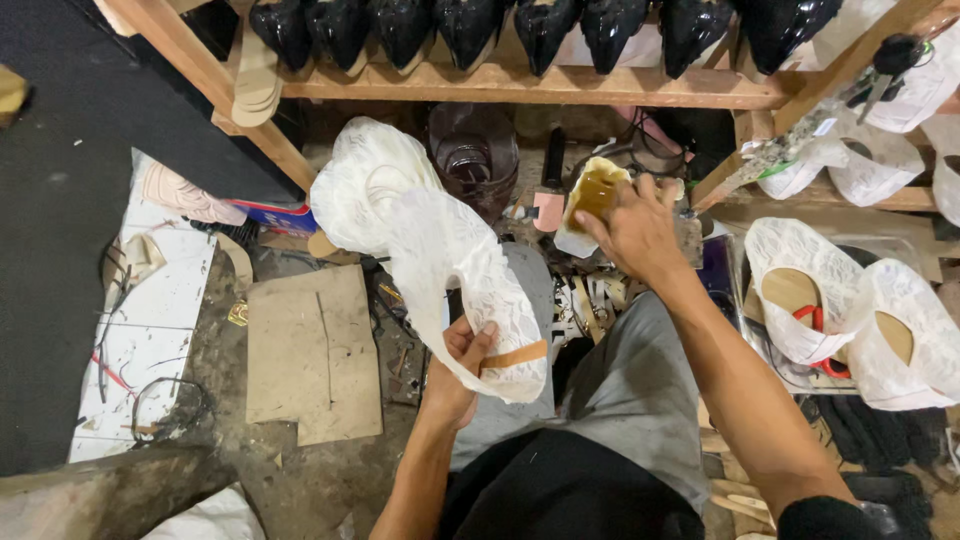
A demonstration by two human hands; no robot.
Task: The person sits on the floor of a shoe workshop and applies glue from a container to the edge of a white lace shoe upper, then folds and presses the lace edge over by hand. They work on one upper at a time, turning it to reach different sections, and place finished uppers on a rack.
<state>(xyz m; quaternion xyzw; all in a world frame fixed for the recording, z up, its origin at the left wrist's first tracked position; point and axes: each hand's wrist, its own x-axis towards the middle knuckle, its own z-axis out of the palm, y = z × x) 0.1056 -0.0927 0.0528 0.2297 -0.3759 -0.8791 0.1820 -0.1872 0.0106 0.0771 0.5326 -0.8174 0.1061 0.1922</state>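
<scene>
Lace shoe upper (440, 260), white, looks light and floppy; the left hand (455, 365) pinches it near its lower end, beside the tan strip (515, 355), the rest draping above the grip. Right hand (635, 230) grasps a yellowish glue-stained container (590, 200).

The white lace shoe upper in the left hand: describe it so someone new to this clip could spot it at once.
Start at the wooden shelf of glossy black shoes along the top, then drop to the person's grey-clad lap. The left hand holds up a white lace shoe upper. Unlike the similar lace uppers lying at the right, this one is raised and has a tan strip near its lower end.
</scene>
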